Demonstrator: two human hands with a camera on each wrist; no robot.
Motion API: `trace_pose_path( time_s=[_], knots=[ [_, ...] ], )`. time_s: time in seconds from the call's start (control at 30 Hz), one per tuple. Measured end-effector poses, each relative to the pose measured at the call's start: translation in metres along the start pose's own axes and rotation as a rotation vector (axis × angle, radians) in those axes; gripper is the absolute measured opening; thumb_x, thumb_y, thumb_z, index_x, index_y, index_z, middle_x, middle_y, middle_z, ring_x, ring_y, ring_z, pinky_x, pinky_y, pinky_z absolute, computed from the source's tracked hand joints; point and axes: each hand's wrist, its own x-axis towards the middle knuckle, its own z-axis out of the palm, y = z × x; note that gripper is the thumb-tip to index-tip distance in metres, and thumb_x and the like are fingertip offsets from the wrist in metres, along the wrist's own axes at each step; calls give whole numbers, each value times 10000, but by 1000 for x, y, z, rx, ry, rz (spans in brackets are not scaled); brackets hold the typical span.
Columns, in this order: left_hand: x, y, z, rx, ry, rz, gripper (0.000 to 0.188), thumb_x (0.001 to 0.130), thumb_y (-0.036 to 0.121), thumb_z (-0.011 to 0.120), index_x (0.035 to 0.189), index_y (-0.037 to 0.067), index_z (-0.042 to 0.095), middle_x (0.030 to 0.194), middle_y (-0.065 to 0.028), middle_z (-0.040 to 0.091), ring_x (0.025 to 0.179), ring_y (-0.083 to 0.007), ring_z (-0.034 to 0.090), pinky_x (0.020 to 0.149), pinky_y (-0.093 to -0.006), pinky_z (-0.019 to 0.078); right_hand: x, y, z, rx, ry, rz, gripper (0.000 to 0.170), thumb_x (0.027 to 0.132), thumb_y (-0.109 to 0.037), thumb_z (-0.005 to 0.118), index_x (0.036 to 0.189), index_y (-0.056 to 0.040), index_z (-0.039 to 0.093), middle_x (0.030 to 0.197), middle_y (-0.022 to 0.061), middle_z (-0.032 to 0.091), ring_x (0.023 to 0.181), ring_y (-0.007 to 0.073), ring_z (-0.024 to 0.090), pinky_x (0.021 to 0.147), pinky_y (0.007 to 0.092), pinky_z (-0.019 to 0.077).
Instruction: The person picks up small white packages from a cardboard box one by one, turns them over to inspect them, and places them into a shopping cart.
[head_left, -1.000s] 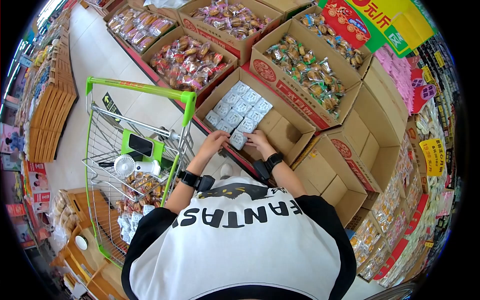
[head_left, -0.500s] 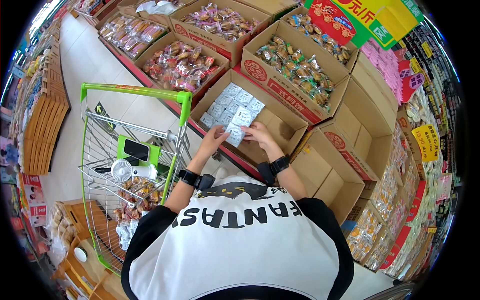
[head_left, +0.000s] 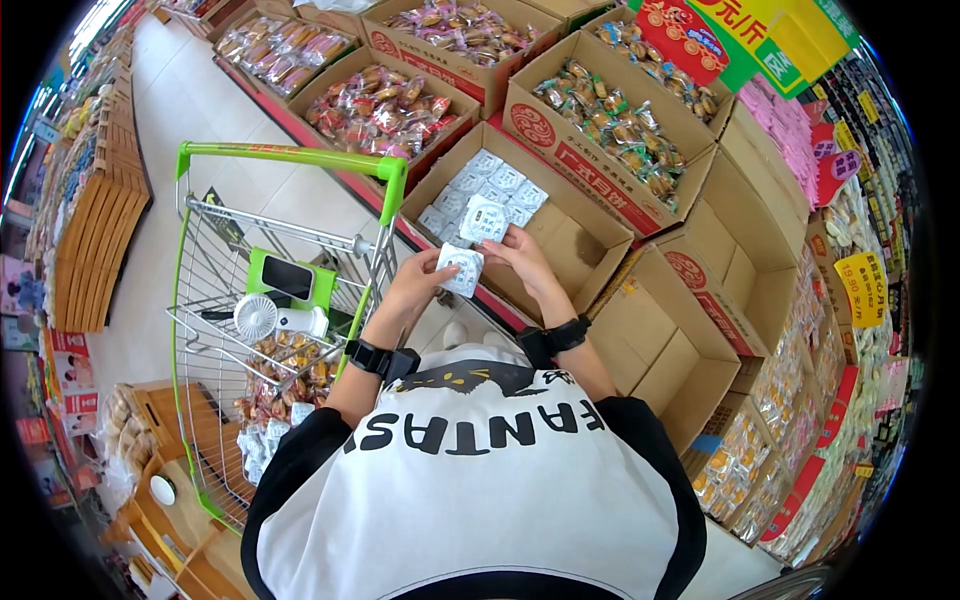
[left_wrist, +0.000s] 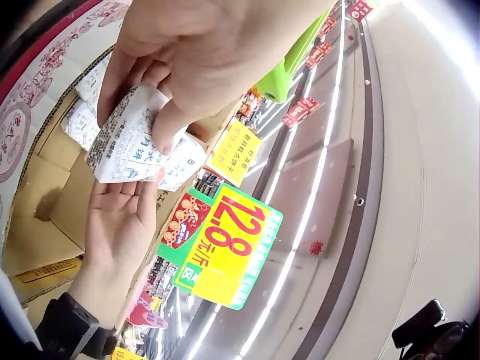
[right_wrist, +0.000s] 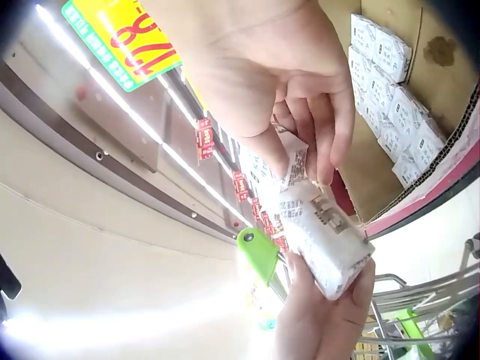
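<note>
My left hand pinches a white-and-blue wrapped mooncake over the box's near edge, thumb on top. A second wrapped mooncake is gripped by my right hand, just beyond the first and above the packed rows. In the left wrist view, the left thumb presses on the crinkled wrapper. The right wrist view has both packets close together, the left hand's packet below the right hand's. More wrapped mooncakes lie in rows inside the cardboard box.
A green-handled shopping cart stands at left, holding bagged goods, a phone and a small white fan. Boxes of bagged pastries rise behind. Open cardboard boxes adjoin on the right. A yellow-green price sign hangs over the far boxes.
Both hands have lifted wrapped mooncakes from the near corner of the box. The two packets have separated, the left one drawn nearer the body, the right one held farther out.
</note>
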Motion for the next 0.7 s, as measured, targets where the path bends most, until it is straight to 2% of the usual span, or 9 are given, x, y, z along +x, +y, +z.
trace_pose_path(
  time_s=[0.03,0.1,0.3,0.37,0.63,0.7],
  knots=[
    [-3,-3,-5,-3,12,2,294,747,24,539,1020,-60,465,924,-81,556,807,-105,528,719,-218,419,0,-3,3,13,10,-9,313,764,-133,549,1049,-36,463,946,59,552,825,140,550,689,252,448],
    [-8,-8,-15,27,-6,142,296,762,84,540,1027,-28,471,900,-54,565,801,-97,536,715,-221,428,-1,-5,7,16,-4,9,349,764,-117,545,1085,-40,430,959,64,551,832,145,551,695,252,444],
    [-28,0,-26,34,59,287,300,748,16,528,1034,-41,455,917,-62,550,838,-101,508,750,-223,407,1,4,24,-46,-73,26,427,741,-44,548,1130,-43,371,992,67,534,872,159,541,762,263,426],
    [-36,7,-22,59,143,364,322,732,-14,537,1039,-46,446,930,-58,543,850,-101,502,757,-226,407,-1,6,32,-33,-139,-52,468,715,-9,571,1135,-21,366,974,77,536,869,149,536,738,260,436],
    [-47,4,-22,122,220,430,376,688,-20,582,1042,-6,456,957,-35,517,875,-109,490,767,-226,404,-11,1,50,-27,-257,-162,317,723,80,508,1002,-11,388,966,78,522,880,144,526,770,255,418],
    [-51,5,-18,96,217,466,379,666,-27,590,1024,10,471,980,-30,486,927,-115,460,799,-249,386,-12,1,50,-74,-271,-230,307,727,79,503,991,-12,377,968,85,520,882,137,523,761,252,416]
  ],
)
